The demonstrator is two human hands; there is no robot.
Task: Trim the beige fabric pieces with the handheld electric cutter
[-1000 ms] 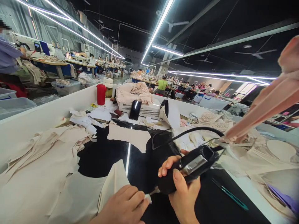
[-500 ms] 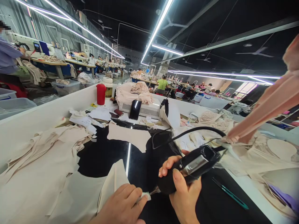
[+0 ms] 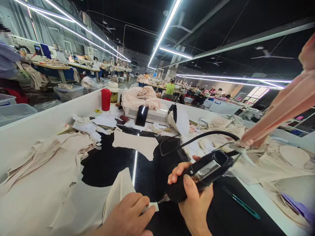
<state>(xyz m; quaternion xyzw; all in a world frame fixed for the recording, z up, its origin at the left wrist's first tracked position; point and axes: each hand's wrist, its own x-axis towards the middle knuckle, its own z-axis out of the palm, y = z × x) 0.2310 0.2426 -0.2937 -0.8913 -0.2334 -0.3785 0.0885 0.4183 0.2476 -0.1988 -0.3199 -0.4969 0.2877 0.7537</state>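
Black table (image 3: 108, 164): fabric pieces (image 3: 36, 177) left, red cup (image 3: 106, 99) behind.

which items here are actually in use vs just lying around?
In use:
right hand gripping black corded tool
left hand pinching cream fabric piece at the tool's tip

Lying about:
red cup
phone
green pen
white box

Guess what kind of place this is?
Most likely a garment factory floor: beige cut fabric pieces cover the black worktable, rows of sewing stations run under strip lights, and the right hand holds a corded handheld tool.
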